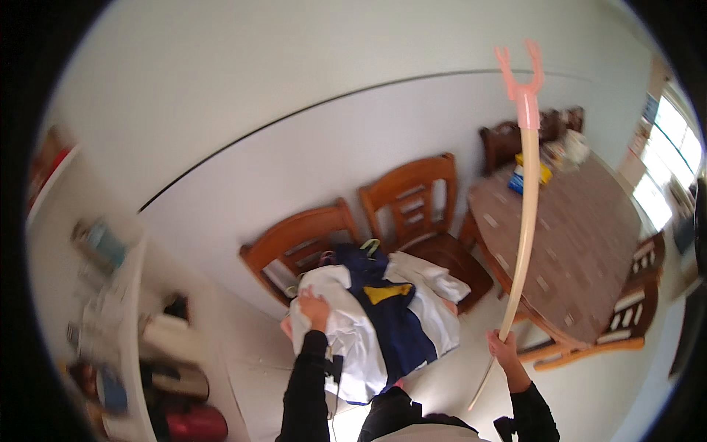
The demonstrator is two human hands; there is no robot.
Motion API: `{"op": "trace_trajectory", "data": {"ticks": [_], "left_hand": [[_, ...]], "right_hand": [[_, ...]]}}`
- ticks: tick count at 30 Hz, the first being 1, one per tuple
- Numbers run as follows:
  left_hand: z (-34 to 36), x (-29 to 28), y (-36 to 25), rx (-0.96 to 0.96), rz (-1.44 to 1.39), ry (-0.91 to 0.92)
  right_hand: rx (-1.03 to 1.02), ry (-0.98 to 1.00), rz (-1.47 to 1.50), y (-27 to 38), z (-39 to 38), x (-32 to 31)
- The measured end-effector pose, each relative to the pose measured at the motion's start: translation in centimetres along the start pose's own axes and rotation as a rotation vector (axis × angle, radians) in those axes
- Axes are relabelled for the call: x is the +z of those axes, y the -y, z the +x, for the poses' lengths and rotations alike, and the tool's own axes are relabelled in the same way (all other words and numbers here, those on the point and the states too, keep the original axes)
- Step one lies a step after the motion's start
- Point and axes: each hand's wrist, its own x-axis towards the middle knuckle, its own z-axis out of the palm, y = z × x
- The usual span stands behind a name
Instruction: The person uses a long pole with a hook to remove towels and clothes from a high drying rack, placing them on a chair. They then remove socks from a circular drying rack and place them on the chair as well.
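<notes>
My right hand (503,347) is closed around the lower part of a long pale clothes pole (527,199). The pole stands tilted upward, with a pink two-pronged fork head (526,96) at its top. A heap of clothes, white with a navy middle part (398,335) and a yellow patch (387,293), lies over a wooden chair in front of me. At its left side my left hand (314,309) grips the white garment (346,331) near its upper edge; the fingertips are partly hidden. A light green hanger hook (370,245) sticks up from the navy cloth.
Two wooden chairs (409,193) stand along the white wall. To the right is a brown-topped dining table (582,243) with a blue-and-yellow packet (526,175) on it and another chair (626,324) beside it. On the left, a white shelf unit (132,309) holds jars and a red round-ended object (195,425).
</notes>
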Motion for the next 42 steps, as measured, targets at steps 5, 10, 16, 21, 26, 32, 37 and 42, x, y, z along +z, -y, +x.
{"op": "trace_trajectory", "data": {"ticks": [5, 10, 16, 21, 26, 32, 37, 42], "left_hand": [[-12.0, -9.4, -5.5, 0.164, -0.524, -0.067], [-23.6, -23.8, -12.7, 0.317, -0.811, 0.191], [-33.5, -35.6, -11.9, 0.068, -1.370, 0.432], [-43.0, -43.6, -5.1, -0.008, -1.189, -0.148], [-54.7, -56.3, 1.4, -0.003, -1.061, -0.564], [-67.9, -77.6, 6.8, -0.051, -0.828, -1.156], [-77.7, -93.3, 9.6, 0.009, -0.578, -1.410], [-84.9, -103.3, 13.2, -0.097, -0.439, -1.624]], "right_hand": [[-0.013, 0.350, 0.149, 1.7, -2.2, 3.2], [-0.090, 0.709, -0.037, 2.6, -9.0, 9.0], [-0.227, 1.315, 0.219, -0.3, -20.8, 18.9], [-0.214, 1.747, 0.238, -4.1, -32.6, 26.9], [-0.587, 2.190, -0.095, -9.7, -46.2, 33.7], [-0.745, 2.399, -0.650, -23.0, -63.3, 42.2], [-0.807, 2.654, -0.474, -33.5, -68.7, 49.6], [-0.965, 2.626, -0.590, -41.2, -74.5, 57.3]]}}
